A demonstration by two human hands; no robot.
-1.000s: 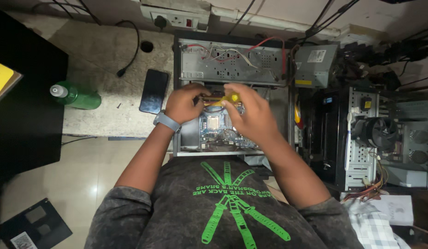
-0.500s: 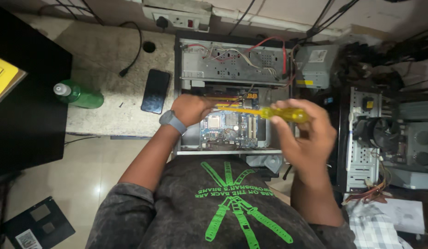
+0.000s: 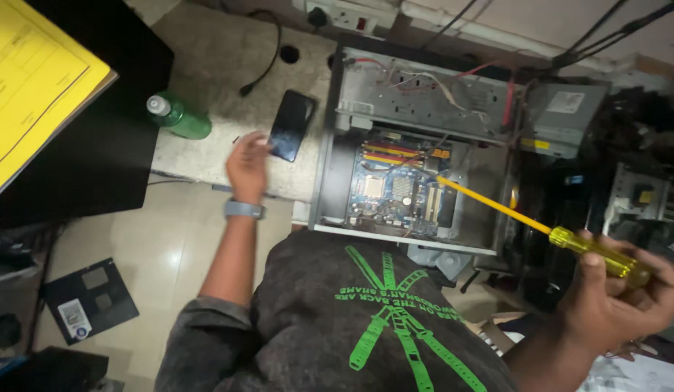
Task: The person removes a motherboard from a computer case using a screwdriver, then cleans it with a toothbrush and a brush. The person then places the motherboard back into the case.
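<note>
An open computer case [image 3: 337, 138] lies on the stone slab in front of me, its blue motherboard [image 3: 395, 190] exposed. My right hand [image 3: 613, 301] is at the lower right, closed around the yellow handle of a long screwdriver [image 3: 540, 229]. The screwdriver's tip points toward the motherboard area. My left hand [image 3: 246, 163], with a watch on the wrist, rests on the slab left of the case. Its fingers touch the lower edge of a black phone [image 3: 291, 125].
A green bottle [image 3: 178, 116] lies left of the phone. A yellow folder [image 3: 32, 80] sits on a black surface at far left. A power supply unit [image 3: 565, 116] and other computer cases [image 3: 642, 196] stand at the right. A power strip [image 3: 351, 13] runs along the back. A black floppy disk [image 3: 90, 299] lies on the floor.
My left hand left the case and moved left to the phone. My right hand pulled the screwdriver back to the lower right, away from the motherboard.
</note>
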